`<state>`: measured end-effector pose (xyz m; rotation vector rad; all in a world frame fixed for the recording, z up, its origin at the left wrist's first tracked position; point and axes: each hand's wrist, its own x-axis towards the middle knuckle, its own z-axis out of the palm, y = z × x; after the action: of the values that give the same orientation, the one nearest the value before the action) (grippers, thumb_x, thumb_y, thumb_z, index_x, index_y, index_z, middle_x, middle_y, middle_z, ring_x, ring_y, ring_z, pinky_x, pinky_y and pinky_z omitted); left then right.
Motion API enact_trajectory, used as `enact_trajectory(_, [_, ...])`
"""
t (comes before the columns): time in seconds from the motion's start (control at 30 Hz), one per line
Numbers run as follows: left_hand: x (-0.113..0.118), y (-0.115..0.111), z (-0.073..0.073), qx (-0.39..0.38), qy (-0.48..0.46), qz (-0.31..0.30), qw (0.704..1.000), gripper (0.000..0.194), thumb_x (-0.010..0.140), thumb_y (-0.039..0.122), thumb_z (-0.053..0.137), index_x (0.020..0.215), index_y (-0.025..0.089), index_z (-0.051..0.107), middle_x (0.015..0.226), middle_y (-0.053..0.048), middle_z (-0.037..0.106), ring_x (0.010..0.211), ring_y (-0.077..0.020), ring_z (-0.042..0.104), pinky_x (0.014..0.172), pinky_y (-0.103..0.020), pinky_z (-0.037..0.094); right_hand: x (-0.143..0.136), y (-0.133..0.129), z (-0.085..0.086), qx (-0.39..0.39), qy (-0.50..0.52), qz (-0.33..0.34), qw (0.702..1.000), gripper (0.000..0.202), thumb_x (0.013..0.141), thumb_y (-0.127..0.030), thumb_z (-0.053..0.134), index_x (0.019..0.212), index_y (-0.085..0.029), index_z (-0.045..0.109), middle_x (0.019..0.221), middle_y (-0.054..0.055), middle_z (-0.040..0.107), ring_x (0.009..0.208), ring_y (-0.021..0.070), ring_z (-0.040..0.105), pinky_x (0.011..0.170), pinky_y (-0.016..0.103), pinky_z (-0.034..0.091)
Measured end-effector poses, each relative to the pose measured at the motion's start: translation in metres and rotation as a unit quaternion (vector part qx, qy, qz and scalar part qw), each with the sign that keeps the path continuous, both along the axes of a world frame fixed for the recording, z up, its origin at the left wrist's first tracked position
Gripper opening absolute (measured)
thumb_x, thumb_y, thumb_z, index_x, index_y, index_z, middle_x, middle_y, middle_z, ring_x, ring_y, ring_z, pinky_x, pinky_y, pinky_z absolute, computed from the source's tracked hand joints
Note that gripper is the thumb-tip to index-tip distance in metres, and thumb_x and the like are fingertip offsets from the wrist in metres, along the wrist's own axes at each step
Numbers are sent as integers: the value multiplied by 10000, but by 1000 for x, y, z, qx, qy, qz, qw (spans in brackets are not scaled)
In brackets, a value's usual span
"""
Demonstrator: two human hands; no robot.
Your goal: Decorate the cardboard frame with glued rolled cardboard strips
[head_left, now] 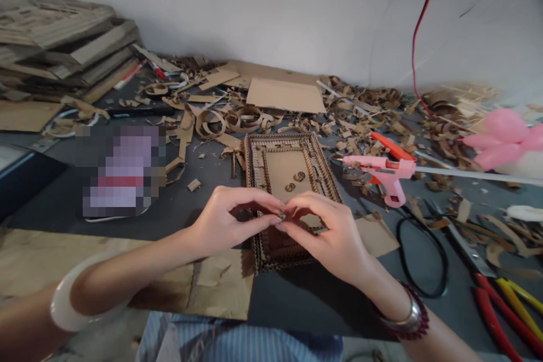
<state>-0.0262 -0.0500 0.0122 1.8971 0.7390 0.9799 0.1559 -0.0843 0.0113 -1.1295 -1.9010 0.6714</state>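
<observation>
Left hand [224, 220]: forearm enters at the lower left edge of the frame and slopes up toward the centre, with a white bangle [63, 308] on it. Fingers arch over, thumb runs beneath, leaving a rounded gap between them. Grip: nearly closed at the tips, pinching a small brown piece [281, 216].

Right hand [328, 232]: forearm comes in from the lower right edge and slants up to the left; silver and dark red bracelets [413, 317] at the wrist. Wrist slightly bent, back of hand upward, index finger curved above the thumb. Grip: tips brought together on the same brown piece, with a wider opening behind them. The fingertips of the two hands meet near the centre of the frame.

Position of piece: between both sets of fingertips, above the lower part of a cardboard frame [251, 181] lying on the dark worktop [195, 164]. Two small coils [294, 181] rest on its inner panel, just beyond the hands.

Surroundings: pink glue gun [382, 168] right of the frame, nozzle pointing left; red-handled cutting tool [486, 288] at lower right; cardboard scraps [246, 119] across the upper middle.
</observation>
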Motion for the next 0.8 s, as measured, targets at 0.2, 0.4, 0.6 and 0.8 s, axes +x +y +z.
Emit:
enact_trajectory(0.2, [-1, 3, 2, -1, -7, -10, 1000, 43, 709, 81, 650, 724, 117, 670, 739, -51, 711, 698, -134, 670, 680, -182, 543, 2, 3, -5, 110, -60, 55, 991, 190, 841, -94, 492, 996, -141, 592, 888, 71, 649, 834, 141, 594, 748, 257, 505])
enact_trajectory(0.4, [-1, 0, -2, 32, 9, 28, 999, 129, 723, 89, 632, 822, 142, 694, 814, -45, 726, 741, -147, 686, 714, -187, 555, 0, 2, -8, 165, -88, 9, 982, 178, 843, -66, 471, 950, -100, 608, 850, 90, 666, 787, 147, 604, 723, 260, 513])
enact_trajectory(0.6, [2, 0, -6, -30, 5, 69, 997, 194, 714, 138, 653, 906, 123, 675, 861, -56, 717, 728, -141, 684, 707, -196, 568, 0, 3, -8, 164, -91, -20, 982, 149, 834, -65, 483, 882, -85, 623, 773, 88, 658, 725, 141, 602, 685, 262, 514])
enact_trajectory(0.8, [2, 0, -3, 29, 29, 52, 998, 107, 717, 110, 648, 803, 134, 705, 764, -49, 720, 665, -131, 669, 628, -181, 550, -1, 2, -10, 179, -79, -41, 980, 150, 817, -53, 510, 905, -64, 631, 805, 106, 677, 759, 139, 622, 721, 249, 516])
